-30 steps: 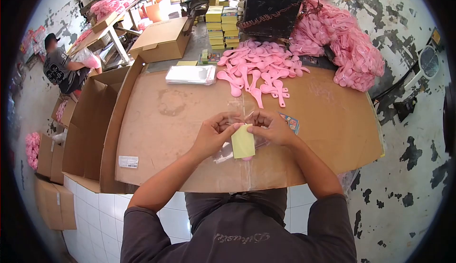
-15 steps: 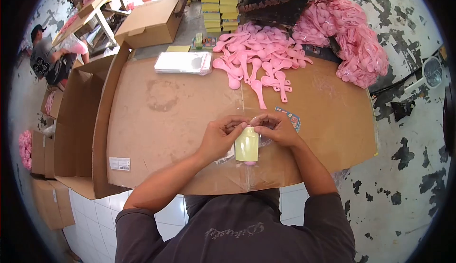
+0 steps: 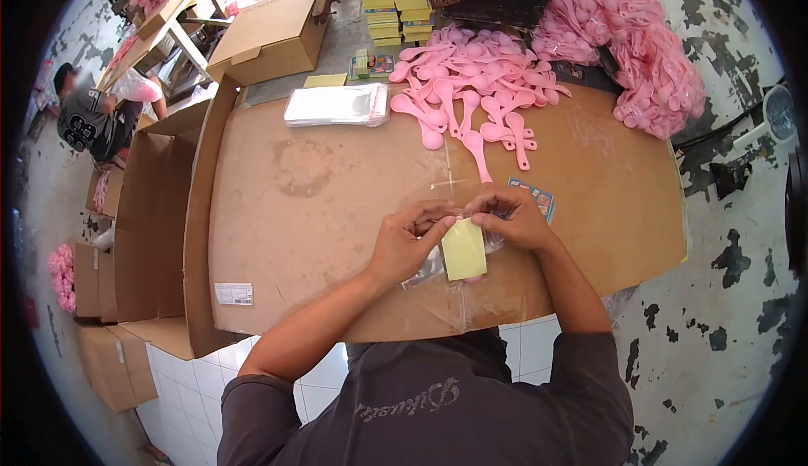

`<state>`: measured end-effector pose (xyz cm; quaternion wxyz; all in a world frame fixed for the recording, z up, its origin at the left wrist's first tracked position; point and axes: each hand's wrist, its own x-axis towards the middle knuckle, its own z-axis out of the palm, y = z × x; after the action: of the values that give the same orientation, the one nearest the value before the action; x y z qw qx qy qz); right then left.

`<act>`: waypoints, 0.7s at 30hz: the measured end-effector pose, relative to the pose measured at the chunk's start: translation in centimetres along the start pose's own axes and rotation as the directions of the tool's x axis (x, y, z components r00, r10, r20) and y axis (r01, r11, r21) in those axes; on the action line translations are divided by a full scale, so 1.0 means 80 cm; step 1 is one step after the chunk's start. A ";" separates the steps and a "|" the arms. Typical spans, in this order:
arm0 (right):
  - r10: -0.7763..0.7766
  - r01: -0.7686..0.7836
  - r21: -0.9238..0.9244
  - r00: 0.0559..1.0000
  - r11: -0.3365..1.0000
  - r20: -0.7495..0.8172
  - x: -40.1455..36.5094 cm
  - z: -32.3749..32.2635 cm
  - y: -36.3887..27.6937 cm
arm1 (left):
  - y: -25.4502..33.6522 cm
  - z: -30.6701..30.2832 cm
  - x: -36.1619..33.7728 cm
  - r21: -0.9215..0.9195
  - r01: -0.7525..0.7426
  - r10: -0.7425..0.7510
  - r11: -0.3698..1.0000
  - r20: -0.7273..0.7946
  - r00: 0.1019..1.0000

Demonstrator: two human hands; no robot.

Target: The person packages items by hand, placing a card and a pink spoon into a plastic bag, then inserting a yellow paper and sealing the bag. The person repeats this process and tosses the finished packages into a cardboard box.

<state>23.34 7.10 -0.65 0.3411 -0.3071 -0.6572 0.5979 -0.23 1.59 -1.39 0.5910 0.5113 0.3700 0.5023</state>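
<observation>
Between my two hands is a clear plastic bag holding a pale yellow card (image 3: 465, 251). A rounded pink end, which looks like part of a spoon (image 3: 475, 280), shows just below the card. My left hand (image 3: 412, 235) pinches the bag's top edge on the left, thumb and fingers together. At the same edge on the right, my right hand (image 3: 512, 215) is closed on it too. Beside my right hand lies a blue printed card (image 3: 539, 201), partly covered by it. Loose pink spoons (image 3: 475, 153) spread out beyond my hands.
A pack of clear bags (image 3: 337, 106) lies at the far left of the cardboard-covered table (image 3: 286, 239). Behind stand stacks of yellow cards (image 3: 383, 12) and bagged pink spoons (image 3: 656, 79). An open carton (image 3: 151, 230) borders the left side; a person (image 3: 84, 117) sits beyond.
The whole view has shifted, so the table and hands appear farther right. The yellow card now tilts slightly. Both hands keep their pinch at the bag's top edge.
</observation>
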 end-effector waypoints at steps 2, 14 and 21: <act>-0.026 0.026 0.013 1.000 1.000 -0.005 0.000 0.003 0.002 | -0.001 -0.001 -0.002 -0.001 0.026 -0.026 1.000 -0.007 1.000; -0.129 0.130 -0.080 0.991 0.988 0.020 0.014 0.023 0.004 | 0.004 -0.016 -0.013 0.047 0.034 -0.032 0.998 -0.035 0.999; -0.157 0.157 -0.049 0.988 0.986 -0.006 0.008 0.021 0.010 | 0.011 -0.014 -0.010 0.095 0.096 -0.095 0.991 -0.017 0.995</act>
<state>21.63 6.74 -1.50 0.3830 -0.2655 -0.6919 0.5515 -1.67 1.09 -0.81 0.5867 0.5176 0.4214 0.4585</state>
